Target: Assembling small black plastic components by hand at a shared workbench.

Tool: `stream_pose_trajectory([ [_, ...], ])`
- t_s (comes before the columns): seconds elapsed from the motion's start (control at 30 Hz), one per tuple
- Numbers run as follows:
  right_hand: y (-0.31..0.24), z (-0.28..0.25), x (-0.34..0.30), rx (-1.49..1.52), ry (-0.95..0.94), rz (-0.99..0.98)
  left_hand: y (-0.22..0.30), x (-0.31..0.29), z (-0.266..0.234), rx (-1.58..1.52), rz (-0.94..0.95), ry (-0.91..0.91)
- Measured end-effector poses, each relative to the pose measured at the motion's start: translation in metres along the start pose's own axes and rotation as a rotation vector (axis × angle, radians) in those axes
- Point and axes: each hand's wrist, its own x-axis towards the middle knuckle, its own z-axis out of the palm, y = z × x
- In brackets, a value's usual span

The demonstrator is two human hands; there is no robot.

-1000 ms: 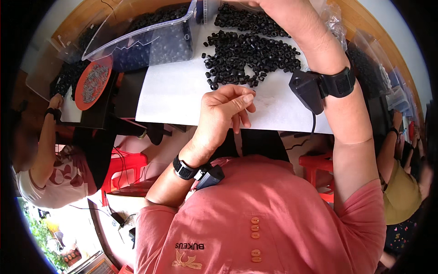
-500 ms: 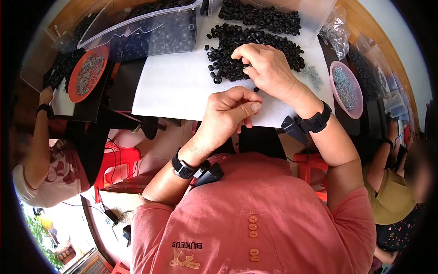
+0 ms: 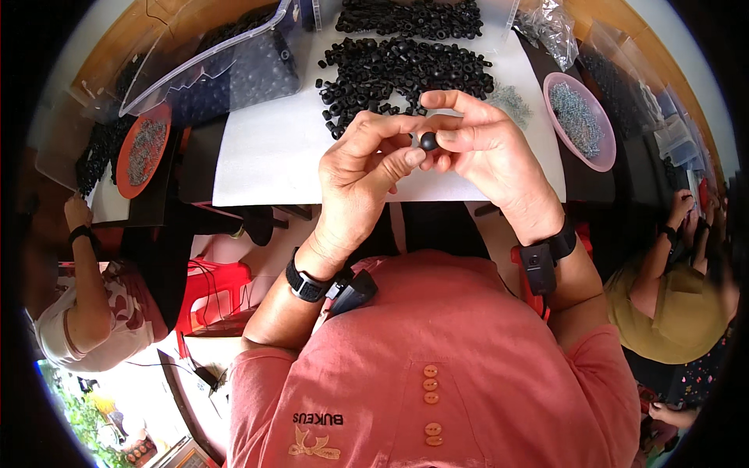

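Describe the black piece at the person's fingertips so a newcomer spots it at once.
Start at the white work surface in the middle, with heaped small black parts on it. Just below that heap in the picture, the left hand and right hand meet. Between their fingertips shows a round black piece, set apart by being held, not lying loose.

A red stool (image 3: 232, 275) stands near a co-worker (image 3: 101, 331) at left, a crumpled clear bag (image 3: 552, 33) at upper right.
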Motion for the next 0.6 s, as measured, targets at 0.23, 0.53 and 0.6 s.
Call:
stream_pose_trajectory([
  [0.23,0.010,-0.007,-0.011,0.133,-0.019,0.087,0.004,0.001,0.006,0.339,0.320,-0.096],
  [0.53,0.007,0.004,-0.021,-0.156,0.186,-0.036,0.002,-0.001,0.019,0.117,0.069,-0.107],
  [0.6,0.012,0.000,-0.022,-0.247,0.198,-0.050,0.000,-0.002,0.018,0.085,0.038,-0.124],
])
